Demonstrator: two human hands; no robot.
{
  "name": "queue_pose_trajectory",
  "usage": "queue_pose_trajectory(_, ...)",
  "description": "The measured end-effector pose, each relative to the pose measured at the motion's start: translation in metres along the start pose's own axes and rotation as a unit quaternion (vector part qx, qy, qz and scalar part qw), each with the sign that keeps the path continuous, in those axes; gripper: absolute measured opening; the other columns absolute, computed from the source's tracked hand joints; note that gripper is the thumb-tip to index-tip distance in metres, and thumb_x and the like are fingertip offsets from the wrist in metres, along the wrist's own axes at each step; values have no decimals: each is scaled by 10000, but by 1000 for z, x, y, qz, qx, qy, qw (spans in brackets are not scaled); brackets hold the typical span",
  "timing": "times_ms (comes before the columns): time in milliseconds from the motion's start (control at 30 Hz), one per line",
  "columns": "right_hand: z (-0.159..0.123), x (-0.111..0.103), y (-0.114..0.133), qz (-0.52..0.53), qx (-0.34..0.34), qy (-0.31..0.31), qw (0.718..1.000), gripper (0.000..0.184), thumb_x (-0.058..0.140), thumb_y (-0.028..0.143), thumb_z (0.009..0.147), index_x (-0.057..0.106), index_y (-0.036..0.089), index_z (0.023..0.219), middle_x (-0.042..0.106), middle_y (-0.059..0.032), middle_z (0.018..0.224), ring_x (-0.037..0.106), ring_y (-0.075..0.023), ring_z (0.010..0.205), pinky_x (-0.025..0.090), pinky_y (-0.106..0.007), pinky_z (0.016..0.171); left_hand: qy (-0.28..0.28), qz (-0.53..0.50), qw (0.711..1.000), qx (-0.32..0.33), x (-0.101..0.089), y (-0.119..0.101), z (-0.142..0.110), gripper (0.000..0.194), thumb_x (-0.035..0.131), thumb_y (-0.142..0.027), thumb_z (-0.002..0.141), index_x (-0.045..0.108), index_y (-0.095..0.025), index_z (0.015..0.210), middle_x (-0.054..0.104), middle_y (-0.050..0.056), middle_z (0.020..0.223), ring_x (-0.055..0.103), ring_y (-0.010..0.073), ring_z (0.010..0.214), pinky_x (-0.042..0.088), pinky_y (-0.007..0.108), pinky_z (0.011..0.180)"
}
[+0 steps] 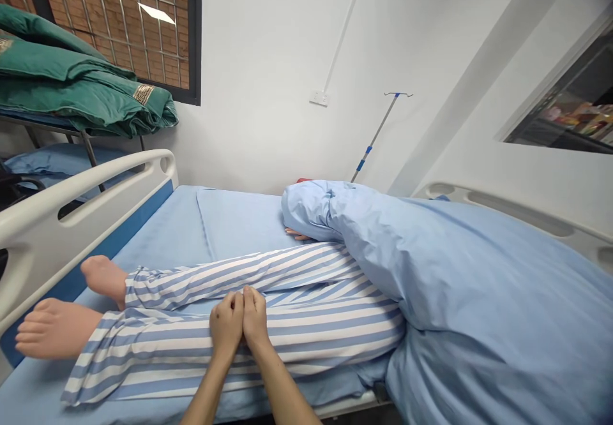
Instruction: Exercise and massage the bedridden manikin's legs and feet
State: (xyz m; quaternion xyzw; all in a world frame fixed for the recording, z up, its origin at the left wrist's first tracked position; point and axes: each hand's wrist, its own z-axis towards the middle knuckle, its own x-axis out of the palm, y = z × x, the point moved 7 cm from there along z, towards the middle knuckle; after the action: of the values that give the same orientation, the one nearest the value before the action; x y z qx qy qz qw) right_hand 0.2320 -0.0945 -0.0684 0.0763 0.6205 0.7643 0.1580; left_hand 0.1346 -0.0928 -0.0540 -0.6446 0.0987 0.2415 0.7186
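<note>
A manikin lies on the bed, with striped blue and white trousers (306,335) and bare smooth feet (60,329) toward the left. My left hand (226,323) and my right hand (255,316) rest side by side over its near leg, around the knee. Both have curled fingers, pressed together at the knuckles. Whether anything is pinched beneath them is hidden. A bunched light blue quilt (460,284) covers the upper body, to the right of my hands. One manikin hand (297,234) peeks out from under the quilt's edge.
A white bed end board (110,170) rises at the left, and another rail (517,211) stands at the right. Beyond the bed are an IV pole (378,134) and a wall socket (318,97). Folded green quilts (86,87) are piled by the barred window.
</note>
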Motion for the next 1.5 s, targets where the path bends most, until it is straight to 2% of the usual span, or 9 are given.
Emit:
queue_pose_trajectory(133,5,-5,4,14,16,2,1000,369,361,430,853,321,198,569,333,48,527,325,-100,517,301,-223,502,11,94,995,9,7,3,-6,313,356,-332,822,445,-190,558,540,6,556,424,120,560,208,239,550)
queue_pose_trajectory(333,8,-27,32,-165,-75,33,983,386,341,378,882,362,183,550,369,42,508,349,-98,508,240,-230,510,23,136,990,2,7,-1,-7,304,364,-324,810,457,-195,551,553,8,550,429,122,550,175,244,538)
queue_pose_trajectory(533,-7,-34,12,-241,-78,8,967,360,333,337,890,439,186,582,432,24,507,386,-111,497,209,-253,515,28,134,991,-2,8,-2,-7,289,394,-344,786,439,-198,540,507,-10,527,389,122,541,182,240,544)
queue_pose_trajectory(633,-7,-33,6,-219,-63,4,974,371,318,343,894,434,187,579,449,16,524,397,-116,514,231,-248,521,31,95,995,4,10,-10,-5,312,417,-343,766,364,-190,500,411,-29,478,348,112,516,198,238,538)
queue_pose_trajectory(733,-2,-34,5,-139,-51,22,989,369,308,354,891,450,182,597,486,4,568,429,-123,553,274,-237,528,25,-8,1000,13,17,-23,-5,348,414,-359,765,285,-194,487,324,-46,456,331,101,494,235,226,528)
queue_pose_trajectory(833,4,-40,2,-61,-25,12,998,364,315,377,883,435,178,603,470,9,576,418,-119,564,303,-231,532,19,-88,996,5,29,-26,-9,344,380,-388,786,314,-202,505,365,-45,465,362,103,495,266,220,525)
queue_pose_trajectory(1033,13,-47,3,-12,12,14,1000,368,366,407,847,352,192,549,358,43,507,337,-101,510,299,-223,497,22,9,999,47,42,-22,-16,330,347,-339,825,371,-196,529,456,-26,487,403,108,519,246,228,559)
queue_pose_trajectory(1267,9,-77,24,-209,-91,31,973,371,345,359,880,419,184,562,399,36,514,352,-104,518,238,-236,513,49,97,993,52,47,-26,-20,317,378,-298,812,420,-187,518,496,-11,500,378,104,517,198,237,547)
queue_pose_trajectory(1500,11,-90,4,-143,-39,8,989,392,338,389,882,375,183,550,378,38,512,354,-102,518,265,-223,513,58,67,996,21,50,-35,-15,325,419,-302,771,348,-185,477,395,-34,455,332,100,508,198,237,531)
